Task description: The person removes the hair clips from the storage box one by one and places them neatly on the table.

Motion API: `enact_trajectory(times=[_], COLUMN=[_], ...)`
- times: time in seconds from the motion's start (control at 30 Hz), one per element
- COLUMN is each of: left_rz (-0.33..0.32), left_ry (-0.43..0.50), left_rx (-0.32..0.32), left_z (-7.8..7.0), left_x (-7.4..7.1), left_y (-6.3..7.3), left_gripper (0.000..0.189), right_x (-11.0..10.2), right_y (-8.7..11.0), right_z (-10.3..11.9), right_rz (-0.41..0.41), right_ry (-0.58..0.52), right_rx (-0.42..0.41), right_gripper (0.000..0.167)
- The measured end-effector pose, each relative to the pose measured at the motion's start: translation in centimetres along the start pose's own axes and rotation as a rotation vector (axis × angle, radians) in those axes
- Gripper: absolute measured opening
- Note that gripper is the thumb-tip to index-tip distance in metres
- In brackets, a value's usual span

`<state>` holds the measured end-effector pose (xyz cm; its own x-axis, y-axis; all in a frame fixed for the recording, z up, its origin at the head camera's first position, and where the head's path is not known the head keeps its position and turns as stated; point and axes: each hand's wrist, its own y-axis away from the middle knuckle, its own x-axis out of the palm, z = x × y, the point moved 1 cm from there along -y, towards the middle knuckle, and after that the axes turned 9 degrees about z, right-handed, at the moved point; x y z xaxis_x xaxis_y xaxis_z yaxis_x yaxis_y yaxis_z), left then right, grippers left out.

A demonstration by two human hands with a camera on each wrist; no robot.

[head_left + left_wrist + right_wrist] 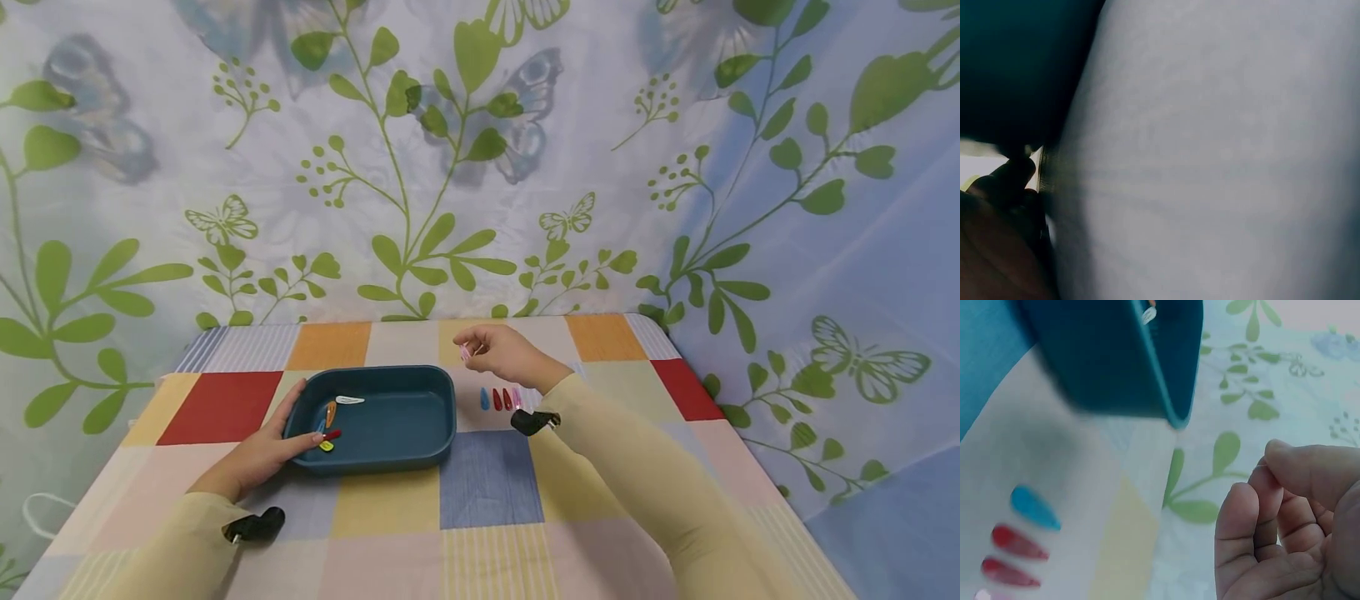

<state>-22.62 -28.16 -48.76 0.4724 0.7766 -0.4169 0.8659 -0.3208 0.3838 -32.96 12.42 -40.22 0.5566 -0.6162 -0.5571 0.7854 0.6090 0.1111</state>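
My left hand (pixel 258 450) holds the left end of a dark teal tray (pixel 390 462), its thumb over the near-left rim. Inside the tray lie a white hair clip (pixel 349 400), an orange clip (pixel 330 414), a red clip (pixel 332 435) and a yellow clip (pixel 326 447). Beyond the tray's right side, my right hand (pixel 506 354) pinches a small pink hair clip (pixel 465 352) above the table; the right wrist view shows the curled fingers but not the clip. Below that hand, a blue clip (pixel 484 399), two red clips (pixel 502 399) and a pink clip (pixel 517 397) form a row.
A patchwork tablecloth (pixel 491 483) covers the table. Behind it hangs a pale curtain (pixel 420 167) printed with leaves and butterflies. A white cord (pixel 47 498) loops beside the table's left edge. The left wrist view is mostly blurred cloth.
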Motion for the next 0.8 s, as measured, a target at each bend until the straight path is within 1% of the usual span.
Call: enact_trajectory(times=[0.1,0.33,0.6,0.8], left_rz=[0.008,0.016,0.007,0.012], left_ry=[0.021,0.007,-0.031,-0.018], left_rx=[0.003,-0.009,-0.001,-0.001], left_z=[0.0,-0.2,-0.2,0.0], left_x=[0.0,-0.1,-0.4,-0.3], left_y=[0.0,0.1,0.0,-0.1], left_gripper=[0.113,0.113,0.115,0.115], right_x=[-0.7,-1.9,-2.1,-2.1], right_y=[0.9,3.2,4.9,5.5], right_z=[-1.1,-3.2,-5.7,-6.8], right_rz=[-0.009,-0.025,-0.059,-0.091], right_ry=[0.013,0.067,0.033,0.036], right_rx=[0.021,0.086,0.182,0.238], right_gripper=[0.041,0.043,0.045,0.047])
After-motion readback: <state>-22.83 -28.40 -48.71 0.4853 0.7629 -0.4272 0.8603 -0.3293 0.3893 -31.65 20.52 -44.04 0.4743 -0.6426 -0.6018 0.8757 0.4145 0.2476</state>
